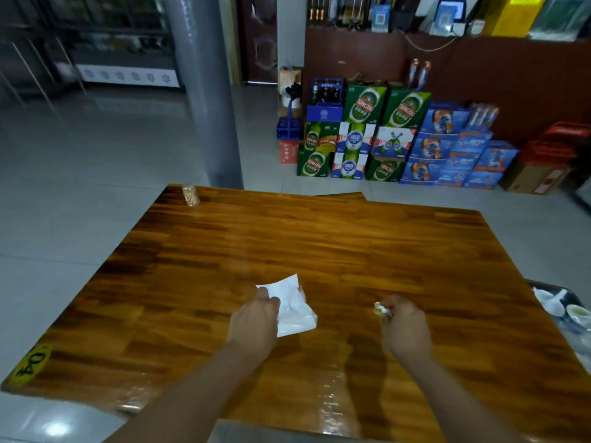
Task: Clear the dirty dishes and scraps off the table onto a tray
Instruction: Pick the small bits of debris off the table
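A glossy wooden table fills the lower half of the head view. My left hand holds a white paper napkin against the tabletop near the middle front, thumb and fingers curled on its left edge. To its right, my right hand pinches a small crumpled scrap just above the wood. At the right edge, a dark tray carries white bowls and cups, partly cut off by the frame.
A small jar of toothpicks stands at the table's far left corner. A yellow number sticker marks the near left corner. Stacked beer cartons line the counter beyond, and a grey pillar rises behind the table.
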`<state>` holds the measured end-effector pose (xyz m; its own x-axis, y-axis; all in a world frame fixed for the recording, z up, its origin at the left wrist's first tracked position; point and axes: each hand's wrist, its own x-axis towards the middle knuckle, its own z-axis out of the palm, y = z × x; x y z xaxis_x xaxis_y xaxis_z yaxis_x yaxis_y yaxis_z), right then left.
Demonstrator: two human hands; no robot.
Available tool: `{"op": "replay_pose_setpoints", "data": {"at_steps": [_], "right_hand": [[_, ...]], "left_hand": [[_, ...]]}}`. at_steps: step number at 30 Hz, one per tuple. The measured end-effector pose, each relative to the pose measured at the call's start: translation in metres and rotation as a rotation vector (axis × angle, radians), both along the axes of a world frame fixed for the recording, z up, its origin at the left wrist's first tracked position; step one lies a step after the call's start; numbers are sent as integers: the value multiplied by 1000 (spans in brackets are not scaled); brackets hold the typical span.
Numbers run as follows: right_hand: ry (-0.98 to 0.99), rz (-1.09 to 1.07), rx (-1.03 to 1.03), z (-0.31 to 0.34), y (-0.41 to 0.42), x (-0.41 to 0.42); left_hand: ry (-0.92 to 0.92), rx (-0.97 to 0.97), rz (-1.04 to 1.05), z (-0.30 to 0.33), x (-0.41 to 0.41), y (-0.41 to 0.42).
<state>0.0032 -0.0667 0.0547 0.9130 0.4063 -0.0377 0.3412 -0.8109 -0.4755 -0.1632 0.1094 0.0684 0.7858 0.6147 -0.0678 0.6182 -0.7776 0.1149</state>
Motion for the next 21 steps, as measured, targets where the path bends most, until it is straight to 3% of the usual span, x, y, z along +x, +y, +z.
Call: {"op": "replay_pose_setpoints", "data": {"at_steps": [10, 21], "right_hand": [[-46, -186, -34, 29, -83, -64], [-80, -429, 138, 64, -252, -43]], "left_hand": [[-40, -41, -171, 15, -32, -60], [-71, -3, -405, 43, 39, -208]]}}
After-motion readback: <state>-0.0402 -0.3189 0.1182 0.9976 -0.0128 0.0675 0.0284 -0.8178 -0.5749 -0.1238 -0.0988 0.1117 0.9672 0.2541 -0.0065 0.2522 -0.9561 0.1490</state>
